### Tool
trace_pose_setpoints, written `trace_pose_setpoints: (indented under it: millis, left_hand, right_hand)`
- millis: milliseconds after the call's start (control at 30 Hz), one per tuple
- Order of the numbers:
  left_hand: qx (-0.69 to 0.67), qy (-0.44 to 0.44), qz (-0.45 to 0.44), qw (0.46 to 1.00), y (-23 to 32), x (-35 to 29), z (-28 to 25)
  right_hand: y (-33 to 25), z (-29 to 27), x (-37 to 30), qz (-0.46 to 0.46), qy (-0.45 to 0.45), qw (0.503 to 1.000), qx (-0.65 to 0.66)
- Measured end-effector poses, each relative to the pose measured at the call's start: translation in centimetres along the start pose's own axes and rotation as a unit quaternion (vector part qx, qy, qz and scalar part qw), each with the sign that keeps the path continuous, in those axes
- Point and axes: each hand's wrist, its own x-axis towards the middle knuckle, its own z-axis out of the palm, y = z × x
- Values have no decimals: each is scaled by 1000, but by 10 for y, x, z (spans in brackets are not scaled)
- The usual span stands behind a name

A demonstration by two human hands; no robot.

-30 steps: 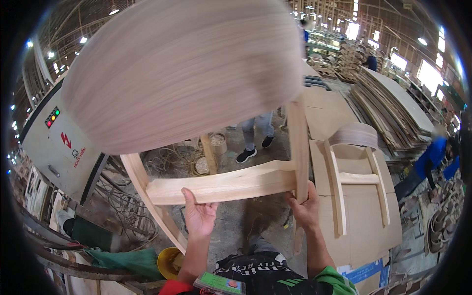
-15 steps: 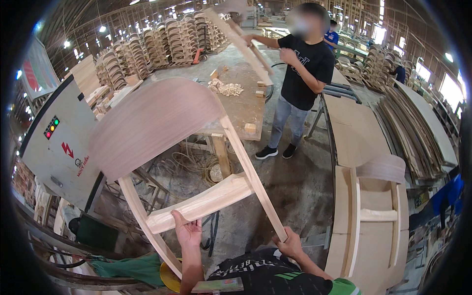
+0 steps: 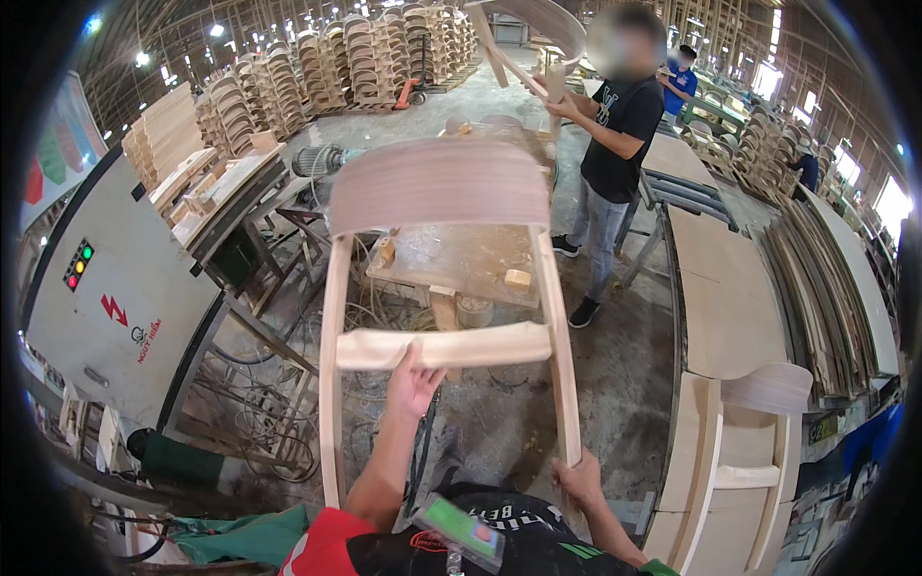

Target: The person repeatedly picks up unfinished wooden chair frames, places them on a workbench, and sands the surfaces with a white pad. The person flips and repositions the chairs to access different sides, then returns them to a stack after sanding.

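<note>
I hold up a wooden chair-back frame (image 3: 442, 187) in front of me: a curved, darker top panel, two pale legs and a crossbar between them. My left hand (image 3: 415, 386) is closed on the crossbar (image 3: 451, 348) from below, near its middle. Lower down, my right hand (image 3: 579, 477) wraps round the right leg (image 3: 557, 346) of the frame. The foot of the left leg reaches down beside my left forearm.
Behind the frame stands a dusty work table (image 3: 461, 254) with wood blocks. A co-worker (image 3: 619, 125) beside it holds a similar frame (image 3: 538, 29). Another chair-back frame (image 3: 713, 480) lies on a cardboard-covered bench (image 3: 711, 298) to my right. A grey electrical cabinet (image 3: 115, 298) stands left.
The frame in my hands has swung from a leftward tilt to nearly upright. My grip places look the same. The co-worker now holds their frame with both hands, turned differently.
</note>
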Motion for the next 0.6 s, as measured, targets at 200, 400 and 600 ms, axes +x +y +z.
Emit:
trace_pose_setpoints:
  millis: [200, 400, 600]
  left_hand:
    - [24, -44, -11, 999, 63, 168, 49]
    - [39, -37, -50, 997, 110, 294, 83]
    - [44, -40, -90, 994, 128, 362, 89]
  right_hand:
    - [-103, 59, 97, 13, 20, 995, 95]
    - [-171, 121, 175, 18, 48, 985, 167]
    - [-203, 149, 217, 57, 46, 982, 177]
